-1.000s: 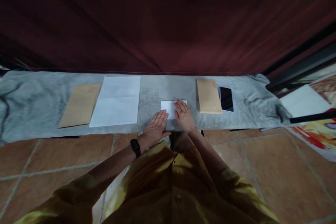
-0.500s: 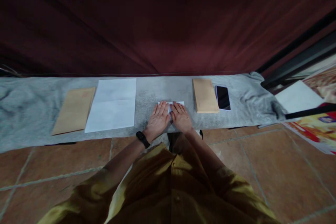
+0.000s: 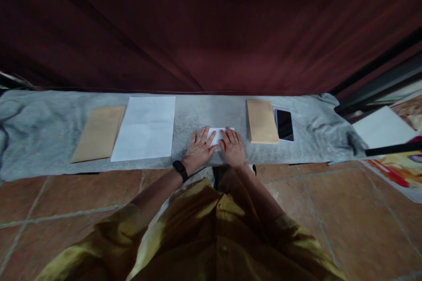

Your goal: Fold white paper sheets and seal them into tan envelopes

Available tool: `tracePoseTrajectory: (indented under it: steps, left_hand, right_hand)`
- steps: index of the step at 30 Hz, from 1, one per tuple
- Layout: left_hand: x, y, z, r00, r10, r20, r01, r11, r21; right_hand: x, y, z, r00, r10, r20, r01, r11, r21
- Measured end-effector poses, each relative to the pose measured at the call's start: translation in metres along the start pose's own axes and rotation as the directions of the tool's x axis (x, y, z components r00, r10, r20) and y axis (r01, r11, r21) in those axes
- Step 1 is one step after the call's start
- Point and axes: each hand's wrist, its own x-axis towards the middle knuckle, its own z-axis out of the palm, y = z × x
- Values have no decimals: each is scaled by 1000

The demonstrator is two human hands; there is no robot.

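A small folded white sheet of paper (image 3: 216,137) lies flat near the front edge of the grey cloth-covered table. My left hand (image 3: 198,148) rests palm down on its left part, fingers spread and thumb pointing inward. Flat on the paper's right part is my right hand (image 3: 232,147), its fingers also stretched out. Between the two hands the middle of the paper shows; its sides are partly hidden under the fingers. A black band sits on my left wrist.
Left of my hands lie a large white sheet (image 3: 145,127) with a crease and a brown envelope (image 3: 99,134). To the right are a stack of brown envelopes (image 3: 262,121) and a phone (image 3: 285,125). A dark red curtain (image 3: 211,30) hangs behind the grey cloth (image 3: 211,109).
My hands have moved apart toward the paper's two sides, baring more of its middle. The fingers of my left hand are more spread. The view has shifted slightly.
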Motion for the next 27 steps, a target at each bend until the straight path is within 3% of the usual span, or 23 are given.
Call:
tracePoseTrajectory:
  steps: [12,15,21,27]
  left_hand:
    - [0,0,1,1000,-8,-1,8,1000,1]
    - [0,-1,2,1000,-5,-7,5,1000,4]
    - [1,-1,4,999,7,-38,-7,1000,6]
    - [1,-2,4,1000,8,-26,-8,1000,-1]
  right_hand:
    - [-8,13,2,995,54,-79,-59,997,-59]
    - [-4,8,-3,996,56,-70,-59,997,-52]
    - [3,-7,-10,998,-55,37,55,998,8]
    - [-1,-5,-4,999,-31,38,32,999,-22]
